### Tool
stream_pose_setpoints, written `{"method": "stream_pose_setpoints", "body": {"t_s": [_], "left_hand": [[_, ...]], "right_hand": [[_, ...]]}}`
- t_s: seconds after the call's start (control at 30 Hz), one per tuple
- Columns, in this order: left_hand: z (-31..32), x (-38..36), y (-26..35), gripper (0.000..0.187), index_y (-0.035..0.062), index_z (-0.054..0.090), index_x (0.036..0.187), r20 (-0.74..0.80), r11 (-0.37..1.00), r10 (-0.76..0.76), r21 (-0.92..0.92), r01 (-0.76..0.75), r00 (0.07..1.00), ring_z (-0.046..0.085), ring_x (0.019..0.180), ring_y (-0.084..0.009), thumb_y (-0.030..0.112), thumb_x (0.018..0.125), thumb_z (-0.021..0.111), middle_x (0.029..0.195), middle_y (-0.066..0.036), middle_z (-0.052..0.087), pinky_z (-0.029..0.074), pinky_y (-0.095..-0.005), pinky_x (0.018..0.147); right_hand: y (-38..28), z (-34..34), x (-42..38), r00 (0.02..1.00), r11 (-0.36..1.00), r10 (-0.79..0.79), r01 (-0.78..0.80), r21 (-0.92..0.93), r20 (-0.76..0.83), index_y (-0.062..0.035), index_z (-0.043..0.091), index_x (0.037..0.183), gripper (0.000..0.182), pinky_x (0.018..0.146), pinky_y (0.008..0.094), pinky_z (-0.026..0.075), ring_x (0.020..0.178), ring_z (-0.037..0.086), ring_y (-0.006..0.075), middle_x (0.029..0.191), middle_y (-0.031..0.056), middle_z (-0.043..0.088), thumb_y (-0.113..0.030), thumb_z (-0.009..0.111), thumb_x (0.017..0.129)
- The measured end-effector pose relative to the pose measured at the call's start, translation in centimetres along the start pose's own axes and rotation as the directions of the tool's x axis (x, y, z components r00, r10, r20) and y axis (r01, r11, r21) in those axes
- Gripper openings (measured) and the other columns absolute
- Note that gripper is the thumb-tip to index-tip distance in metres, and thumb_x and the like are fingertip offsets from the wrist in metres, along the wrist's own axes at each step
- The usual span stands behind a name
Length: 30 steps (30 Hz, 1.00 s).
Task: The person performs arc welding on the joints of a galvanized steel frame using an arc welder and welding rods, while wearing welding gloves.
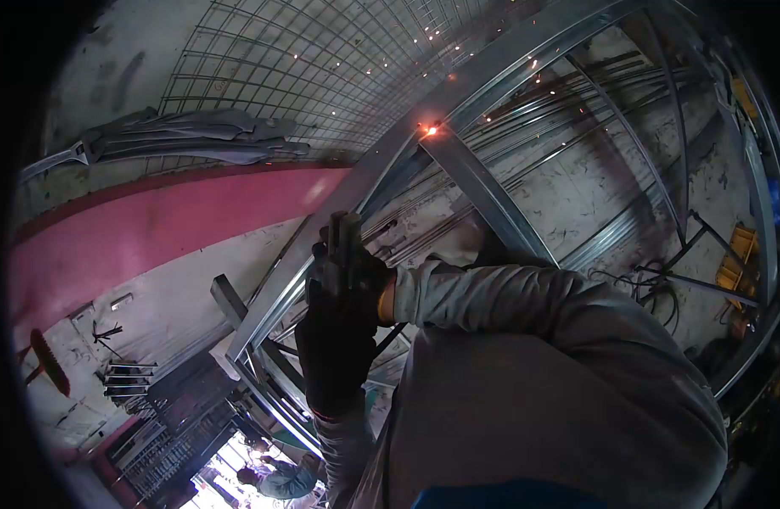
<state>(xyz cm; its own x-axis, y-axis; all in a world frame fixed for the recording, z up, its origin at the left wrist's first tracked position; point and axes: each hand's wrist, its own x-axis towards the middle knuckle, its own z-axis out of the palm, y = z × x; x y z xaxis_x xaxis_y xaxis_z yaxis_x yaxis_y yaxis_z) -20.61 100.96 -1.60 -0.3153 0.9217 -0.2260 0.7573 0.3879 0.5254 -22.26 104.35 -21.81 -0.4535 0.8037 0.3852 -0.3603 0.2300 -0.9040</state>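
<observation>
In dark gloves, my two hands are close together beside a metal frame. My left hand (332, 356) is closed, its fingers merging with the dark shapes above it. My right hand (371, 278) reaches in from the right, its fingers wrapped round a dark, blocky tool (342, 242) whose kind I cannot make out. Which fingers belong to which hand is hard to tell in the shadow. Beyond them, a bright orange spot (431, 131) glows where a crossbar (492, 195) meets the long beam (390, 144) of the frame. Sparks scatter around this joint.
Wire mesh (254, 59) and grey cloth (186, 137) lie beyond the beam, near a pink band (169, 204). Long metal bars (568, 119) lie beneath the frame. A broom head (49, 363) is at left. Another person (288, 477) works by a bright opening. Yellow crates (736, 265) stand right.
</observation>
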Motion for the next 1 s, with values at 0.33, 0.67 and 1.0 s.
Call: {"method": "stream_pose_setpoints", "body": {"t_s": [0.33,0.67,1.0], "left_hand": [[0.6,-1.0,-3.5,0.022,-0.0002,0.066,0.116,0.005,0.996,0.050,-0.077,-0.050,0.999,0.055,0.054,-0.0052,0.016,0.101,0.064,0.068,0.000,0.060,0.039,-0.0235,0.045],[-0.6,0.8,-2.2,0.026,-0.0030,0.064,0.119,0.107,0.748,0.507,0.438,-0.498,0.855,0.062,0.055,-0.0120,0.010,0.097,0.064,0.073,-0.008,0.064,0.048,-0.0284,0.047],[-1.0,2.2,-0.9,0.037,-0.0015,0.062,0.128,0.089,0.719,0.570,0.426,-0.548,0.817,0.062,0.057,-0.0175,0.011,0.093,0.068,0.088,-0.015,0.068,0.049,-0.0317,0.048]], "right_hand": [[1.0,1.0,-2.1,0.976,0.591,0.209,-0.171,0.788,0.056,-0.0211,0.046,0.149,0.043,0.111,0.0349,0.043,0.130,0.052,0.0170,0.146,0.0042,0.050,-0.033,0.048,0.108],[3.2,2.0,-1.1,0.977,0.973,0.067,-0.109,0.206,0.201,-0.0147,0.058,0.128,0.027,0.093,0.0374,0.051,0.102,0.063,0.0213,0.116,0.0039,0.061,-0.031,0.055,0.107],[1.0,-0.1,0.1,0.942,0.570,0.218,-0.334,0.751,0.254,-0.0212,0.065,0.109,0.029,0.098,0.0390,0.045,0.107,0.056,0.0244,0.114,0.0031,0.064,-0.046,0.061,0.096]]}}
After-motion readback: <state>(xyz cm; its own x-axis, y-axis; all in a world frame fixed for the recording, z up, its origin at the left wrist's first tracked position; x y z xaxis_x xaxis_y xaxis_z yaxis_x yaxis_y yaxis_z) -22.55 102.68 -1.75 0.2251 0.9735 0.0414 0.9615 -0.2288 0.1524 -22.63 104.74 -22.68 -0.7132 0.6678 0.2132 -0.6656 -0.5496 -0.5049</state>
